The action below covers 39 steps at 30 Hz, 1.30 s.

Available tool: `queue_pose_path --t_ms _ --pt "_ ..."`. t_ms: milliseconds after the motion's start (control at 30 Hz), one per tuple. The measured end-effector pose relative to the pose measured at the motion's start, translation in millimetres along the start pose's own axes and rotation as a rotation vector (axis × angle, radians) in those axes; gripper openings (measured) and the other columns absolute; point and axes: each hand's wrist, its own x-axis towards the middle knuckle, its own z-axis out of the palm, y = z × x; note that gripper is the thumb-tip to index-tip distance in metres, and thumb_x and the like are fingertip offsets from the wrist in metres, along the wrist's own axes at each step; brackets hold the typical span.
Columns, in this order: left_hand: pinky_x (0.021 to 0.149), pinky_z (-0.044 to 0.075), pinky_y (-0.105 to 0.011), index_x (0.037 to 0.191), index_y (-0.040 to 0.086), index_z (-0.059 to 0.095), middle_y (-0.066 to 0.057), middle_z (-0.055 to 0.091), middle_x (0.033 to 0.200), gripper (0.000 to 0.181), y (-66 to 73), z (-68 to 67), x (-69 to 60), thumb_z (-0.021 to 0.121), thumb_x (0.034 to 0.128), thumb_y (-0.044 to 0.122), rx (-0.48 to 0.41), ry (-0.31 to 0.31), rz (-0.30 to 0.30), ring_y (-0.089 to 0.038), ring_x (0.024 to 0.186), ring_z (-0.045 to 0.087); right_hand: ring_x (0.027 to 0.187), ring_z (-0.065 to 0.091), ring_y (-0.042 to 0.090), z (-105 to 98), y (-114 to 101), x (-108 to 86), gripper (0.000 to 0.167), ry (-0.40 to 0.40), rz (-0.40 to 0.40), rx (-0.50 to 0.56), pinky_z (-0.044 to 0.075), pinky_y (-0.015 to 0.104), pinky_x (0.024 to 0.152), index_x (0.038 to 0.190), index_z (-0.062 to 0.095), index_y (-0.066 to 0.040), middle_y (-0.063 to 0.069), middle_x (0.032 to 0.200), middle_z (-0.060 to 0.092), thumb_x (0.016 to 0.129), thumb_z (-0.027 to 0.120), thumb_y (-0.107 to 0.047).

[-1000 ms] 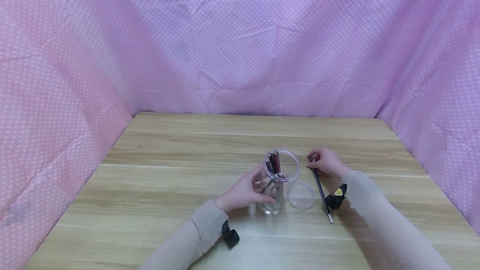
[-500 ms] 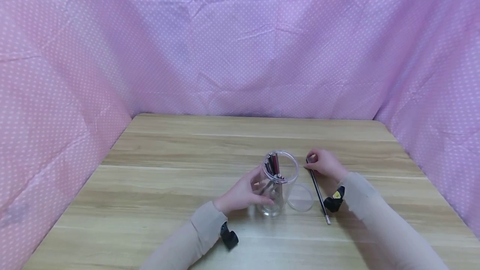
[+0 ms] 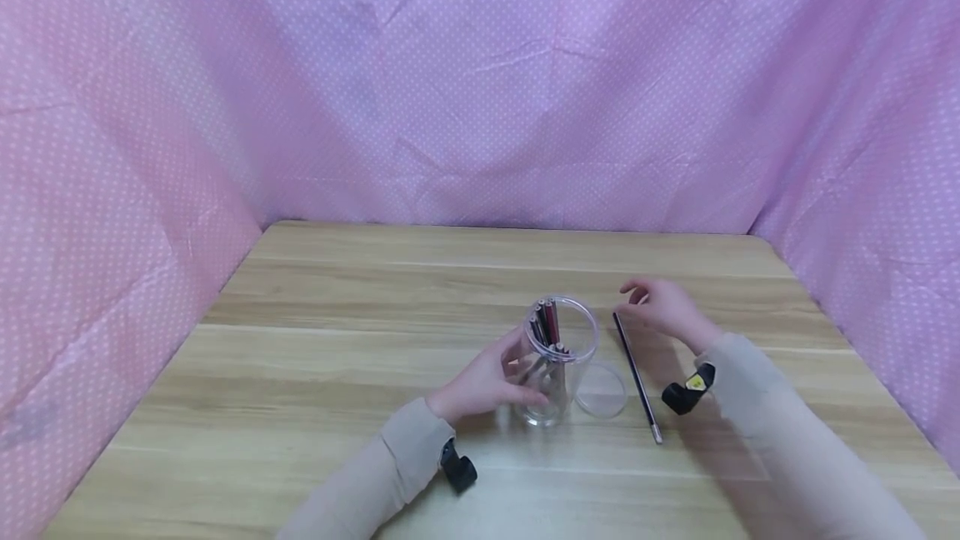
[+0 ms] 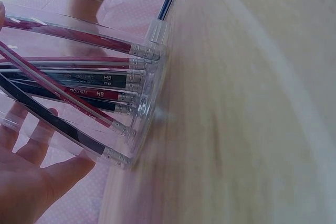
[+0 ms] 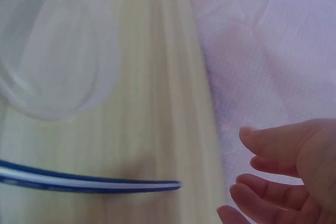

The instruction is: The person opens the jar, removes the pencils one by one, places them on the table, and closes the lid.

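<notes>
Clear jar [image 3: 567, 373] holding pencils [image 3: 551, 327]; one loose pencil [image 3: 637, 377] lying to its right.
Left hand [image 3: 483, 382]: curled round the jar's left side. Clear lid [image 3: 600, 390]: just right of the jar. Right hand [image 3: 663, 307]: farther right, fingers parted, gripping nothing, near the loose pencil. Risk: a nudge could roll that pencil; a slack left grip could let the jar tip. Room: surface [image 3: 300, 373] runs broad left of and beyond the jar, far edge well apart.

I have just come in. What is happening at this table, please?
A person's left hand holds a clear jar with several pencils inside. Their right hand holds nothing; it is beside the far end of a dark pencil, which lies on the table. A clear disc, perhaps the jar's lid, lies between jar and that pencil.
</notes>
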Motion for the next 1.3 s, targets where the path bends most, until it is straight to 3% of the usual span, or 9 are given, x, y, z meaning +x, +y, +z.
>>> queue_pose_path --t_ms 233,800,933,1067,1200,1300 --pt "0.110 0.036 -0.043 0.149 0.022 0.027 -0.004 0.045 0.145 0.096 1.2 0.0 -0.5 0.079 0.0714 0.002 0.008 0.005 -0.011 -0.029 0.137 0.037 0.074 0.062 0.021 -12 -19 -8.0 0.032 0.054 -0.075 -0.001 0.051 0.028 0.062 0.108 0.061 0.006 0.012 0.083 0.065 0.085 0.069 -0.015" --pt "0.109 0.037 -0.042 0.151 0.021 0.022 -0.005 0.041 0.148 0.099 -3.0 -0.4 0.2 0.079 0.0721 0.005 0.015 0.010 -0.023 -0.031 0.137 0.037 0.078 0.061 0.012 -18 -72 -33.5 0.023 0.175 -0.283 0.082 0.055 0.024 0.066 0.107 0.065 0.002 0.007 0.086 0.069 0.085 0.067 -0.006" --pt "0.109 0.037 -0.042 0.151 0.021 0.023 -0.004 0.040 0.149 0.098 -1.7 -0.8 -0.1 0.079 0.0722 0.005 0.021 0.011 -0.025 -0.031 0.136 0.037 0.078 0.060 0.004 -18 -82 -39.9 0.022 0.235 -0.424 0.104 0.056 0.022 0.066 0.105 0.066 0.001 0.006 0.087 0.068 0.083 0.068 0.001" --pt "0.110 0.037 -0.043 0.151 0.021 0.023 -0.004 0.039 0.149 0.097 -1.0 -1.4 -0.1 0.079 0.0724 0.005 0.019 0.008 -0.025 -0.030 0.137 0.036 0.084 0.061 0.008 -17 -89 -44.5 0.030 0.296 -0.661 0.102 0.057 0.021 0.071 0.104 0.065 0.000 0.007 0.092 0.067 0.076 0.070 0.009" --pt "0.110 0.036 -0.043 0.150 0.023 0.024 -0.002 0.038 0.150 0.096 -0.4 -1.9 -0.2 0.079 0.0729 0.005 0.019 0.000 -0.021 -0.029 0.137 0.036 0.092 0.061 0.016 -14 -96 -48.7 0.023 0.330 -0.859 0.082 0.051 0.015 0.084 0.106 0.065 0.000 0.008 0.099 0.066 0.087 0.068 -0.013" --pt "0.111 0.036 -0.043 0.150 0.022 0.024 -0.002 0.037 0.150 0.095 0.5 -2.0 -0.1 0.078 0.0735 0.004 0.015 -0.005 -0.017 -0.028 0.138 0.035 0.096 0.060 0.017 -12 -101 -53.3 0.037 0.345 -0.927 0.060 0.045 0.013 0.093 0.106 0.064 0.000 0.008 0.102 0.065 0.095 0.056 -0.034"
